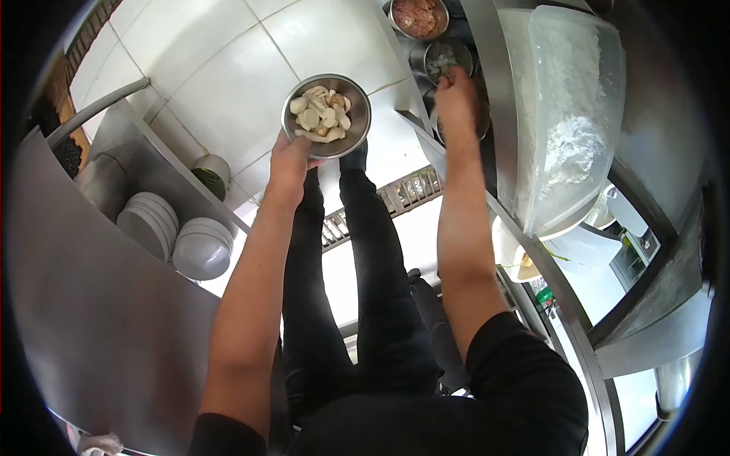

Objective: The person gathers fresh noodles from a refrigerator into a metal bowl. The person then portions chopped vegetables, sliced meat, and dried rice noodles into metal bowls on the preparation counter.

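Note:
A round metal bowl (363, 121) holds pale pieces that look like sliced mushrooms (323, 114). My left hand (290, 163) grips its near left rim, with the thumb over the edge. On the right, my right hand (458, 95) reaches to the near edge of a metal container with greyish, translucent food (442, 62). Its fingers are bent together, and whatever they hold, if anything, is too small to make out. Another metal container (437, 125) lies partly hidden under this hand. Beyond them sits a bowl of pinkish minced meat (417, 17).
A large clear bin of white powder (574, 144) stands at the right. Stacked white bowls (204, 247) sit on a left shelf, near a container with greens (209, 176). A metal counter (114, 327) fills the lower left. A drain grate (411, 190) crosses the tiled floor.

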The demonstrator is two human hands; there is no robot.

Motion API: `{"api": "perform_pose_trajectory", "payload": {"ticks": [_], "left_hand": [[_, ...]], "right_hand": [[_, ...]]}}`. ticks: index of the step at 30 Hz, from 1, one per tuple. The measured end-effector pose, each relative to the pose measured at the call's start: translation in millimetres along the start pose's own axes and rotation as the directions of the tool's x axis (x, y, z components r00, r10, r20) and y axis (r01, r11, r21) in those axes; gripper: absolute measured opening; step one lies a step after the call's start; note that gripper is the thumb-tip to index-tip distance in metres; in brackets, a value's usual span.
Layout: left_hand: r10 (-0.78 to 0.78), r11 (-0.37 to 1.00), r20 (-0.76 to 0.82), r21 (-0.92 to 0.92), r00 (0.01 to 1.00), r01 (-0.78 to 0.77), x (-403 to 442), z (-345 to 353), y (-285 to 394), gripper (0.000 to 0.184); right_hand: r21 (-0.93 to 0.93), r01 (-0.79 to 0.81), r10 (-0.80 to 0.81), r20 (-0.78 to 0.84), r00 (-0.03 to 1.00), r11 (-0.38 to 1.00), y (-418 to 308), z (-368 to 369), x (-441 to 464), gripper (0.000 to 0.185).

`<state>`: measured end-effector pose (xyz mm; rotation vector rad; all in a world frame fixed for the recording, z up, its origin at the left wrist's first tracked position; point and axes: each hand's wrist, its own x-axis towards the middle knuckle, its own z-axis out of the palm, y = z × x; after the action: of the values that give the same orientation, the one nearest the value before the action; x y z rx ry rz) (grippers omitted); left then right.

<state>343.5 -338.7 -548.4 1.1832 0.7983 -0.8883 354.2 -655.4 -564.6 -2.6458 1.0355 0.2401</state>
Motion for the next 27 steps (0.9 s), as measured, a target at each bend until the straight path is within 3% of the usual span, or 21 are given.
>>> {"api": "perform_pose_trajectory", "payload": {"ticks": [4, 6, 8, 9, 11, 13, 15, 17, 18, 21, 22, 23, 27], "left_hand": [[-0.012, 1.0, -0.027, 0.001, 1.0, 0.012, -5.3, -10.5, -2.4, 0.034], [-0.015, 1.0, -0.034, 0.0, 0.999, 0.015, -8.2, -12.6, -3.5, 0.035], [-0.012, 1.0, -0.043, 0.002, 0.999, 0.012, -10.9, -16.4, -5.7, 0.036], [-0.021, 1.0, -0.037, 0.003, 0.999, 0.021, -11.6, -20.3, -8.9, 0.036], [-0.027, 1.0, -0.013, -0.002, 1.0, 0.027, -8.2, -23.1, -12.4, 0.037], [-0.014, 1.0, -0.017, 0.005, 1.0, 0.014, -7.3, -22.6, -11.9, 0.037], [-0.021, 1.0, -0.025, 0.005, 0.999, 0.021, -13.2, -23.5, -13.3, 0.037], [-0.019, 1.0, -0.024, -0.002, 1.0, 0.019, -13.3, -23.5, -9.3, 0.037], [-0.023, 1.0, -0.028, 0.002, 0.999, 0.023, -15.1, -23.6, -6.4, 0.037], [-0.025, 1.0, -0.029, -0.005, 0.999, 0.025, -18.0, -21.1, 0.7, 0.037], [-0.026, 1.0, -0.027, -0.018, 0.999, 0.025, -16.8, -22.0, -1.5, 0.037], [-0.024, 0.999, -0.025, -0.031, 0.999, 0.023, -16.1, -22.3, -1.1, 0.037], [-0.01, 1.0, -0.023, -0.017, 1.0, 0.01, -19.7, -22.6, 2.2, 0.037]], "right_hand": [[-0.344, 0.066, -0.105, -0.093, 0.99, 0.937, 24.7, 29.4, 64.6, 0.041], [-0.389, 0.099, -0.107, 0.001, 0.994, 0.916, 36.9, 47.6, 91.5, 0.043], [-0.343, 0.1, -0.031, 0.202, 0.979, 0.934, 35.9, 54.4, 102.3, 0.043], [-0.263, 0.02, 0.041, 0.224, 0.974, 0.965, 22.8, 45.5, 94.8, 0.038], [-0.288, 0.143, -0.125, 0.079, 0.989, 0.947, 41.2, 66.4, 99.0, 0.038], [-0.297, 0.208, -0.208, 0.033, 0.978, 0.932, 61.2, 82.2, 117.5, 0.037], [-0.277, 0.209, -0.187, 0.101, 0.977, 0.938, 62.4, 78.1, 118.4, 0.038], [0.072, -0.165, 0.143, 0.24, 0.96, 0.984, 36.0, 56.5, 99.4, 0.036], [0.22, -0.365, 0.278, 0.343, 0.897, 0.905, 19.2, 41.9, 89.7, 0.036], [0.167, -0.075, 0.05, 0.147, 0.988, 0.983, 58.0, 83.5, 108.5, 0.025], [0.013, 0.158, -0.158, 0.005, 0.987, 0.987, 59.4, 83.2, 106.2, 0.022], [-0.201, 0.326, -0.356, -0.137, 0.924, 0.924, 57.9, 80.7, 102.6, 0.02], [0.165, 0.011, -0.02, 0.05, 0.999, 0.986, 34.3, 63.9, 94.3, 0.026]]}}
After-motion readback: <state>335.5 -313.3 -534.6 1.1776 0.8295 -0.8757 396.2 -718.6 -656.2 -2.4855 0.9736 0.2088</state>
